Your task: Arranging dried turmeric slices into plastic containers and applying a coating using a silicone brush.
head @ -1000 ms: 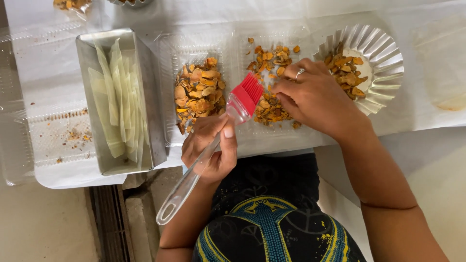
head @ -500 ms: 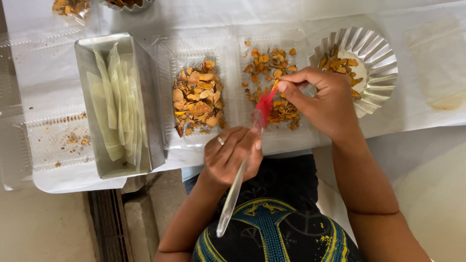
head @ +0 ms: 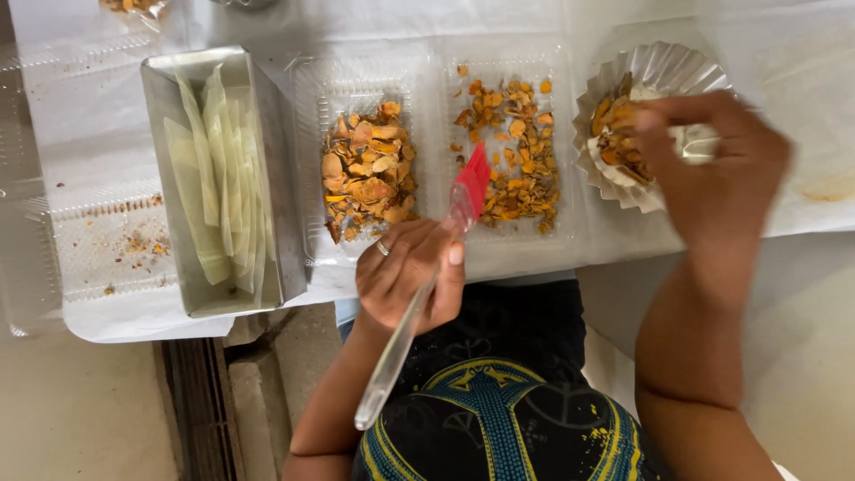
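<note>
**Brush in the left hand, right hand at the fluted dish**

At the far left a clear, empty plastic tray [head: 98, 240] with a few orange crumbs lies on the white-covered bench [head: 374, 22]. Just beside it stands a rectangular metal tin [head: 267, 160] holding pale green, long leaf-like strips [head: 218, 178]. Next comes a clear plastic tray [head: 321, 89] filled with a heap of larger orange-brown dried slices [head: 367, 169].

The left hand [head: 405, 281], a ring on one finger, is at the near edge of the bench. Its fingers [head: 454, 254] are clamped on a pastry brush with a clear handle and red silicone bristles [head: 468, 187]; the handle slants down towards the person's dark patterned shirt [head: 499, 401], and the bristles rest over the second clear tray [head: 508, 71], among smaller scattered orange pieces [head: 517, 169].

Farthest right, the right hand [head: 712, 169], blurred, is over a fluted white paper dish [head: 668, 71] holding more orange slices [head: 614, 134]. Its fingers are drawn together at the dish, but I cannot tell whether they pinch anything.
</note>
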